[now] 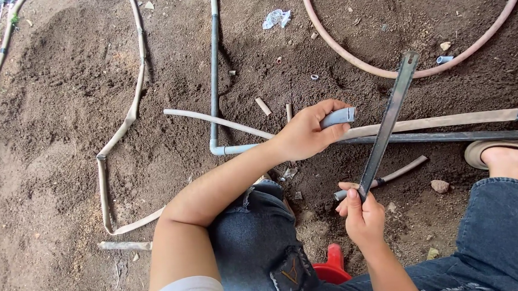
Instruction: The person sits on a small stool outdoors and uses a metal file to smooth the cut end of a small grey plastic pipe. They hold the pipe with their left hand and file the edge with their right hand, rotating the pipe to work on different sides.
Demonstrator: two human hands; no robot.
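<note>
the short grey pipe piece (338, 117) sits above the soil, just over the long pipes lying across the ground. your left hand (305, 131) has its fingers curled tight around it. your right hand (362, 214) grips the lower end of a dark hacksaw blade (388, 121), fingers pressed together, the blade slanting up past the pipe end. a tan hose (447, 121) and a dark pipe (447, 137) run rightward beside your sandalled foot (505, 157).
</note>
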